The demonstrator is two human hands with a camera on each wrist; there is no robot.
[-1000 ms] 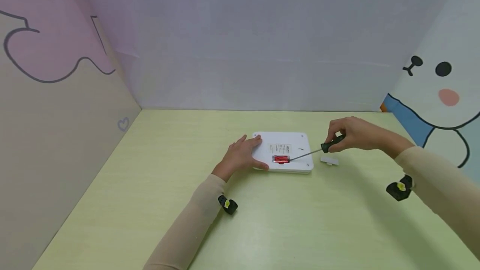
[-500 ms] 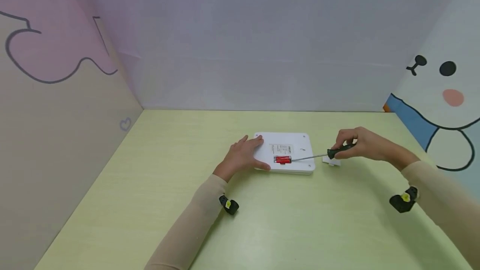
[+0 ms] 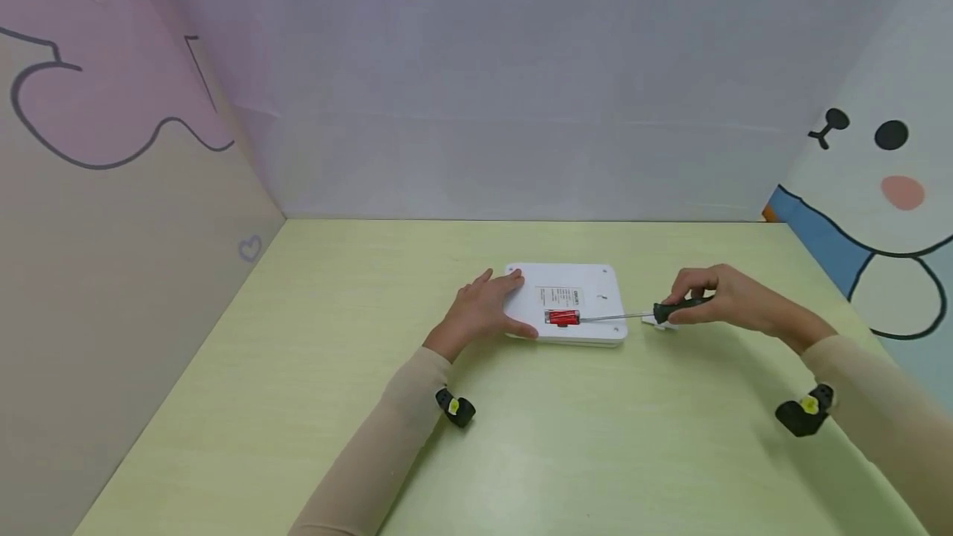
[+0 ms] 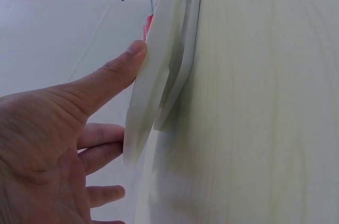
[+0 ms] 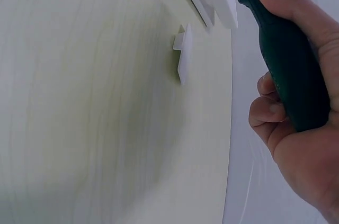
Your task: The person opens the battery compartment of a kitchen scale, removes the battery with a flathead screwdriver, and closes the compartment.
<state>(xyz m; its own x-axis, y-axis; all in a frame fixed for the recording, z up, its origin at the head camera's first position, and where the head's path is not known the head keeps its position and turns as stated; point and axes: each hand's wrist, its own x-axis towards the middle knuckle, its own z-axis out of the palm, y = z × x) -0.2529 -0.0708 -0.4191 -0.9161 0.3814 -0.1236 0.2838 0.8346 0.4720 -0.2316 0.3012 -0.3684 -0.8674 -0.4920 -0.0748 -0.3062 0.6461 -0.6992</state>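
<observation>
A flat white device (image 3: 573,273), which looks like a kitchen scale, lies upside down on the table with its printed label up. In its battery compartment sits a red battery (image 3: 563,318). My left hand (image 3: 480,310) rests on the device's left side, fingers spread and straight, thumb (image 4: 119,70) along the near edge of its upper face. My right hand (image 3: 733,300) grips the dark green handle of a screwdriver (image 5: 291,65). Its thin metal shaft slants low over the device, with the tip at the battery's right end.
A small white battery cover (image 5: 184,54) lies on the table just right of the device, partly hidden behind the screwdriver in the head view. The pale yellow-green table (image 3: 372,354) meets a plain back wall (image 3: 462,106) and two side panels with cartoon drawings.
My right hand has moved right and lower with the screwdriver, whose shaft now lies flatter, its tip still by the battery. The left hand stays on the device.
</observation>
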